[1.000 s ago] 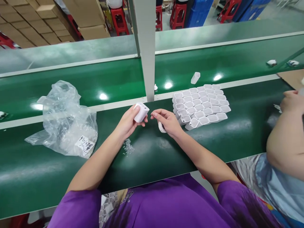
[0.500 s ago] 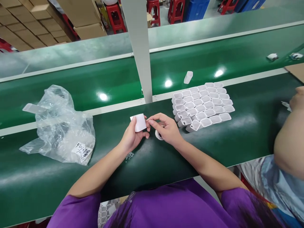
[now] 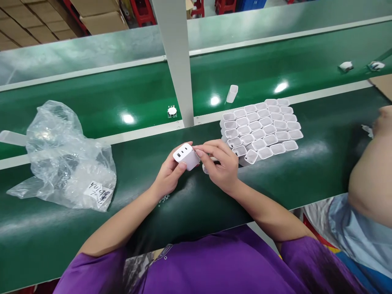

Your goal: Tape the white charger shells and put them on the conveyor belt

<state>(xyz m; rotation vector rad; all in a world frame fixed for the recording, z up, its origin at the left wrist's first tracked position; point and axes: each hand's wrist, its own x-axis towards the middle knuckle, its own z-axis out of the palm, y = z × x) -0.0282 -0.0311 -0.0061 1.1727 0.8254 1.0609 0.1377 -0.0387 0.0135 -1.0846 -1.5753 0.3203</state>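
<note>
My left hand (image 3: 168, 174) is closed round a white charger housing (image 3: 192, 158), thumb on the near side. Several dark port slots show on the housing's white end face, which is turned up and to the left. At the housing's right edge, the thumb and forefinger of my right hand (image 3: 223, 164) are pinched together; anything between them is too small to make out. A white roll (image 3: 205, 168) peeks out below the right fingers, mostly covered, and I cannot tell if it is held. Small clear bits (image 3: 164, 199) lie on the dark green worktop below my left wrist.
Open white housings (image 3: 259, 132) stand packed in rows to the right. A clear plastic bag (image 3: 73, 163) with a handwritten label lies left. On the green belt are a loose housing (image 3: 232, 94) and a small circuit board (image 3: 172, 111) beside a post (image 3: 177, 61). A co-worker's arm (image 3: 372, 175) is at right.
The housing in my left hand has turned, bringing its slotted end face into view. A circuit board now shows left of the post. The loose housing on the belt has shifted left.
</note>
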